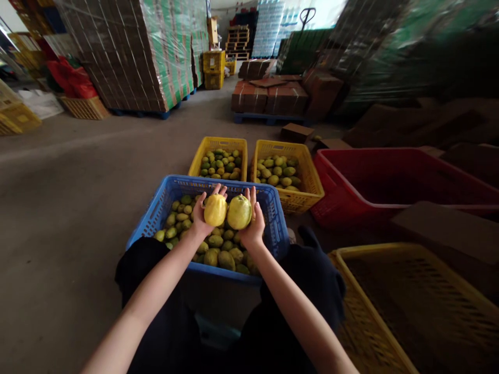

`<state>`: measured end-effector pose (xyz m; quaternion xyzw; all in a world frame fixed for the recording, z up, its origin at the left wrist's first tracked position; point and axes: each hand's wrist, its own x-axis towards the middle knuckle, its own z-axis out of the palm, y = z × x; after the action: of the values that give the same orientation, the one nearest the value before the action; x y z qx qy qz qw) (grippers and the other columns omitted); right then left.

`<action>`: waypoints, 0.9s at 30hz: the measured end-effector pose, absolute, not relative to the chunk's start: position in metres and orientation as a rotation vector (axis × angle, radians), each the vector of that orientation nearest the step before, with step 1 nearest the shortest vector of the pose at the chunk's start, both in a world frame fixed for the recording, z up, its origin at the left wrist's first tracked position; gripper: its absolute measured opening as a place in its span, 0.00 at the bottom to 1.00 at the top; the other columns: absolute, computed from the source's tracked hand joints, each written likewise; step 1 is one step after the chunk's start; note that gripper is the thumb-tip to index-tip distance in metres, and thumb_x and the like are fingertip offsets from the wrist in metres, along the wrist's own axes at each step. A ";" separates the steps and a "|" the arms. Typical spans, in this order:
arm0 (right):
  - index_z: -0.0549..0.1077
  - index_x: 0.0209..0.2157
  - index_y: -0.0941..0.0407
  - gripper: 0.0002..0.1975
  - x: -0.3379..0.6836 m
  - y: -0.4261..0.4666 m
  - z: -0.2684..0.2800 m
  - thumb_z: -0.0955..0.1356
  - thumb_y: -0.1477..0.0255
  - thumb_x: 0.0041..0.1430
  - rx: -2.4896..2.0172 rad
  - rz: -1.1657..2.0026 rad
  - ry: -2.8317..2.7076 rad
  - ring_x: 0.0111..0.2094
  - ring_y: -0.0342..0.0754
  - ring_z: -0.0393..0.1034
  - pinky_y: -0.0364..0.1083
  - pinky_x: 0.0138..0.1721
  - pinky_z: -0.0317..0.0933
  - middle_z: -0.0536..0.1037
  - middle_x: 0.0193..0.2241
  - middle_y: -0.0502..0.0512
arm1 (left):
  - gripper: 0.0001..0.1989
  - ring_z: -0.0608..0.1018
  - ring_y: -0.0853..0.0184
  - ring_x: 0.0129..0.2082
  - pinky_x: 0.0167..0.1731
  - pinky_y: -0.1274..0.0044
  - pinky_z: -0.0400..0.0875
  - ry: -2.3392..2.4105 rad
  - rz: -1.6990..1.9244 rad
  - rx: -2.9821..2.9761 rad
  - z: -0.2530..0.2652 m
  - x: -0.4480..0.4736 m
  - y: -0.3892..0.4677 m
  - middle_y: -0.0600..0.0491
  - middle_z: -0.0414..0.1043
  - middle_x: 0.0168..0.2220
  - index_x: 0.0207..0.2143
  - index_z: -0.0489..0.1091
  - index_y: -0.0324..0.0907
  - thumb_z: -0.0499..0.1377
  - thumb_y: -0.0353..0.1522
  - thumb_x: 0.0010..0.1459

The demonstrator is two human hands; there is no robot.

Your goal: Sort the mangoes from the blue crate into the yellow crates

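Observation:
My left hand (200, 221), palm up, cradles a yellow lemon (214, 210) with its fingertips showing behind the fruit. Right beside it, my right hand (255, 228) supports a paler, greenish-yellow lemon (239, 212). The two fruits are held side by side with a narrow gap between them. Below both hands is a blue plastic crate (150, 208), where many green and yellow lemons (226, 259) lie loose. My forearms and hands hide part of that fruit. The crate sits just in front of my knees.
Beyond the blue crate stand a yellow crate (197, 156) and another yellow crate (310, 179), both holding lemons. A red tub (351, 208) and a larger yellow crate (370, 291) are to the right. Wrapped box stacks (171, 57) and flat cartons on a pallet (268, 98) stand farther back.

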<state>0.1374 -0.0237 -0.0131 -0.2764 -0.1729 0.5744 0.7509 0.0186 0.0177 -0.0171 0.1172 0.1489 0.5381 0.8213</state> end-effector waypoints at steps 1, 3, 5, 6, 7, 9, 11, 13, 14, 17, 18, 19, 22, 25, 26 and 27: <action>0.69 0.54 0.43 0.22 0.137 -0.023 -0.013 0.64 0.64 0.56 -0.613 1.253 -0.360 0.59 0.43 0.62 0.47 0.60 0.54 0.69 0.57 0.43 | 0.25 0.62 0.59 0.62 0.60 0.68 0.56 0.327 1.154 0.243 -0.019 0.018 0.018 0.48 0.66 0.58 0.57 0.65 0.42 0.49 0.42 0.60; 0.68 0.55 0.43 0.23 0.137 -0.022 -0.014 0.64 0.64 0.57 -0.627 1.239 -0.329 0.61 0.43 0.59 0.48 0.60 0.54 0.68 0.58 0.42 | 0.25 0.63 0.59 0.62 0.60 0.68 0.58 0.347 1.166 0.232 -0.021 0.018 0.020 0.49 0.66 0.58 0.56 0.66 0.43 0.49 0.43 0.60; 0.68 0.55 0.42 0.22 0.137 -0.021 -0.013 0.64 0.64 0.57 -0.632 1.223 -0.314 0.63 0.42 0.56 0.47 0.61 0.53 0.67 0.59 0.41 | 0.25 0.64 0.59 0.61 0.59 0.69 0.60 0.368 1.176 0.221 -0.021 0.018 0.021 0.49 0.67 0.58 0.56 0.67 0.42 0.49 0.44 0.61; 0.68 0.54 0.42 0.22 0.137 -0.021 -0.013 0.64 0.64 0.58 -0.633 1.218 -0.310 0.63 0.42 0.54 0.47 0.61 0.53 0.67 0.59 0.41 | 0.25 0.64 0.59 0.61 0.58 0.70 0.60 0.375 1.180 0.216 -0.021 0.018 0.022 0.49 0.67 0.57 0.55 0.67 0.42 0.49 0.44 0.61; 0.68 0.54 0.42 0.21 0.137 -0.021 -0.013 0.64 0.64 0.58 -0.633 1.220 -0.307 0.63 0.41 0.54 0.47 0.61 0.53 0.66 0.59 0.41 | 0.25 0.65 0.59 0.61 0.58 0.70 0.61 0.378 1.183 0.212 -0.021 0.018 0.022 0.49 0.67 0.57 0.55 0.67 0.42 0.49 0.45 0.61; 0.69 0.54 0.41 0.20 0.136 -0.021 -0.012 0.63 0.63 0.59 -0.636 1.232 -0.305 0.64 0.41 0.53 0.47 0.61 0.53 0.66 0.59 0.40 | 0.26 0.65 0.59 0.61 0.58 0.70 0.61 0.369 1.184 0.212 -0.021 0.018 0.023 0.50 0.67 0.57 0.55 0.67 0.42 0.49 0.45 0.61; 0.69 0.53 0.41 0.20 0.136 -0.021 -0.012 0.63 0.61 0.59 -0.638 1.248 -0.310 0.64 0.41 0.53 0.46 0.61 0.52 0.65 0.60 0.39 | 0.27 0.64 0.60 0.61 0.58 0.71 0.61 0.351 1.177 0.214 -0.020 0.018 0.023 0.50 0.67 0.57 0.55 0.67 0.42 0.48 0.46 0.61; 0.70 0.53 0.41 0.19 0.136 -0.021 -0.011 0.62 0.60 0.60 -0.639 1.268 -0.320 0.63 0.41 0.54 0.46 0.60 0.53 0.65 0.60 0.39 | 0.28 0.65 0.60 0.61 0.58 0.72 0.61 0.340 1.171 0.210 -0.020 0.018 0.023 0.49 0.67 0.57 0.55 0.67 0.40 0.47 0.47 0.61; 0.70 0.52 0.41 0.19 0.136 -0.022 -0.011 0.61 0.60 0.60 -0.640 1.277 -0.322 0.63 0.41 0.55 0.46 0.60 0.54 0.66 0.60 0.39 | 0.28 0.65 0.60 0.61 0.58 0.72 0.61 0.339 1.169 0.205 -0.020 0.018 0.022 0.49 0.67 0.57 0.55 0.67 0.40 0.47 0.47 0.61; 0.70 0.52 0.39 0.19 0.137 -0.022 -0.012 0.60 0.58 0.61 -0.637 1.315 -0.312 0.61 0.41 0.59 0.46 0.58 0.56 0.68 0.58 0.39 | 0.29 0.66 0.60 0.60 0.58 0.71 0.61 0.354 1.171 0.183 -0.020 0.018 0.021 0.48 0.68 0.56 0.56 0.66 0.39 0.46 0.47 0.62; 0.70 0.52 0.39 0.19 0.137 -0.022 -0.012 0.60 0.57 0.61 -0.632 1.333 -0.303 0.60 0.40 0.59 0.46 0.58 0.57 0.68 0.58 0.39 | 0.29 0.67 0.60 0.59 0.58 0.71 0.61 0.363 1.170 0.176 -0.019 0.018 0.021 0.47 0.69 0.56 0.56 0.66 0.39 0.46 0.47 0.62; 0.69 0.53 0.38 0.19 0.137 -0.022 -0.013 0.60 0.57 0.62 -0.626 1.353 -0.291 0.60 0.40 0.60 0.46 0.58 0.56 0.67 0.58 0.39 | 0.29 0.67 0.61 0.59 0.58 0.72 0.61 0.371 1.172 0.171 -0.019 0.017 0.020 0.48 0.69 0.55 0.57 0.65 0.39 0.45 0.47 0.62; 0.68 0.53 0.37 0.19 0.138 -0.021 -0.015 0.58 0.56 0.63 -0.606 1.412 -0.270 0.60 0.40 0.60 0.47 0.59 0.55 0.66 0.59 0.37 | 0.29 0.67 0.62 0.59 0.59 0.72 0.60 0.375 1.186 0.168 -0.015 0.017 0.018 0.48 0.70 0.54 0.57 0.65 0.39 0.43 0.47 0.63; 0.68 0.54 0.37 0.20 0.138 -0.020 -0.018 0.58 0.55 0.62 -0.588 1.434 -0.285 0.59 0.41 0.61 0.48 0.60 0.54 0.66 0.59 0.37 | 0.28 0.69 0.61 0.58 0.58 0.70 0.60 0.351 1.207 0.161 -0.012 0.017 0.017 0.47 0.72 0.52 0.57 0.64 0.39 0.44 0.45 0.63; 0.68 0.53 0.38 0.20 0.138 -0.020 -0.018 0.58 0.55 0.62 -0.584 1.438 -0.288 0.59 0.42 0.62 0.47 0.60 0.55 0.66 0.59 0.38 | 0.28 0.69 0.61 0.57 0.58 0.69 0.61 0.340 1.207 0.161 -0.012 0.016 0.017 0.46 0.72 0.52 0.58 0.64 0.38 0.45 0.45 0.63; 0.69 0.53 0.39 0.20 0.139 -0.019 -0.019 0.58 0.55 0.62 -0.580 1.444 -0.285 0.58 0.42 0.63 0.47 0.59 0.55 0.68 0.58 0.39 | 0.28 0.69 0.61 0.57 0.58 0.69 0.60 0.331 1.201 0.164 -0.013 0.016 0.017 0.46 0.72 0.52 0.58 0.64 0.38 0.45 0.45 0.62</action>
<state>0.1386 -0.0191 -0.0188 -0.2606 -0.1281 0.6489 0.7033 0.0163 0.0171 -0.0128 0.0767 0.1547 0.5619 0.8090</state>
